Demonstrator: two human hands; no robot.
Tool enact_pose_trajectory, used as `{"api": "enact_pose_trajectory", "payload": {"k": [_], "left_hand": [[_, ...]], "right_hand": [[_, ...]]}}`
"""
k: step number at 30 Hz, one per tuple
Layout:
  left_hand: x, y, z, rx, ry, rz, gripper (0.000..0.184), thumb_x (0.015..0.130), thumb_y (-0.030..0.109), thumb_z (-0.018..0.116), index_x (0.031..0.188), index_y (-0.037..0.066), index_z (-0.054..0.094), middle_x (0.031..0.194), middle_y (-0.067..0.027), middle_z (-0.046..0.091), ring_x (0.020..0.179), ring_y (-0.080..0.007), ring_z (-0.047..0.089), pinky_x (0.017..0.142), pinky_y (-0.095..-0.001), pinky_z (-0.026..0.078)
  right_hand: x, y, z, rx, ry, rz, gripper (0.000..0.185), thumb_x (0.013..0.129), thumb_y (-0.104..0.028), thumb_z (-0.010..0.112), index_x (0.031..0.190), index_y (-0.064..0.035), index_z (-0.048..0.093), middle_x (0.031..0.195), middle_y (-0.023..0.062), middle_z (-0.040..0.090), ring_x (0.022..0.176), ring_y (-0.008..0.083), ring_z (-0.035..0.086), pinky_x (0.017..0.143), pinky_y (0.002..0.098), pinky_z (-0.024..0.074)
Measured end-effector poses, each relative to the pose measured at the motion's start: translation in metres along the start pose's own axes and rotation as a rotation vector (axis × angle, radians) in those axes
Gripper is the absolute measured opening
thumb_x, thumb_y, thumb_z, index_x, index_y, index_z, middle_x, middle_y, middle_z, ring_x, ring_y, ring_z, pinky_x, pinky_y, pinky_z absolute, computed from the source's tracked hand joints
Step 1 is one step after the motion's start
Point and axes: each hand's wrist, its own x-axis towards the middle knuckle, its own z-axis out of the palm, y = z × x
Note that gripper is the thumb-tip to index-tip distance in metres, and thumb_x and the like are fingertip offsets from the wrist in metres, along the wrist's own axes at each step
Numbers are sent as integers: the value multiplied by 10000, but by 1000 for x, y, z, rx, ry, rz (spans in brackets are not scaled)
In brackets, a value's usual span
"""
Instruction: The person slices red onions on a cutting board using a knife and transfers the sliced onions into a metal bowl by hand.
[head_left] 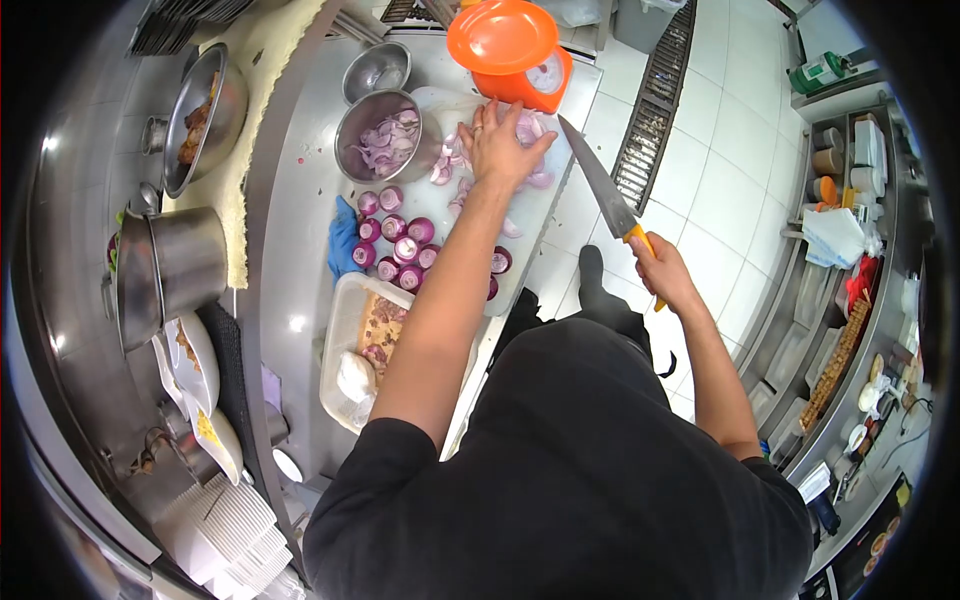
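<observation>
My left hand (500,147) lies with its fingers spread on sliced purple onion (537,130) at the far end of the white cutting board (530,215). In my right hand (662,268) is the yellow handle of a large knife (603,188), its blade pointing up and left, off the board's right side. Left of my left hand stands a metal bowl (345,140) holding sliced onion (388,143). Several peeled purple onions (406,249) sit nearer me, some partly behind my left forearm. Loose slices (442,168) lie between the bowl and my hand.
An orange scale (503,40) stands beyond the onion slices. An empty metal bowl (377,70) is at its left. A blue cloth or glove (343,240) and a plastic tub (340,300) lie left of my forearm. Shelves (800,290) are at right.
</observation>
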Motion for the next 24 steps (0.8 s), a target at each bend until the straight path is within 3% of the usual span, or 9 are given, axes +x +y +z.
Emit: {"api": "enact_pose_trajectory", "payload": {"k": [3,6,12,18,24], "left_hand": [[5,5,5,42,-104,-18,843,792,695,785,1462,201,649,1608,-178,457,1541,-369,347,1267,-717,77],[5,10,6,24,-134,-63,899,778,704,792,1491,184,621,1625,-183,438,1557,-375,322,1256,-735,67],[1,5,12,110,34,-80,1031,755,772,784,1547,149,565,1602,-183,461,1543,-376,357,1250,-725,121],[2,-1,15,31,10,-54,1008,754,767,791,1532,162,585,1605,-199,456,1541,-379,360,1259,-698,141],[-3,2,18,61,40,-11,810,766,679,818,1390,175,711,1555,-176,509,1515,-362,399,1262,-675,160]], "right_hand": [[11,1,-1,-39,9,-48,415,1120,-427,566,949,-49,571,677,0,550,524,87,491,476,304,424],[16,3,-1,-43,13,-57,425,1121,-432,563,949,-42,569,675,5,551,519,89,490,470,305,421],[10,8,1,-15,-3,-36,425,1121,-433,562,952,-43,570,678,8,555,511,90,489,470,297,417],[21,13,14,27,-45,-43,425,1120,-436,560,947,-49,584,686,21,571,532,102,504,495,305,418],[46,7,41,-133,-36,-140,489,1104,-471,568,956,-6,596,717,91,619,667,200,588,666,399,492]]}}
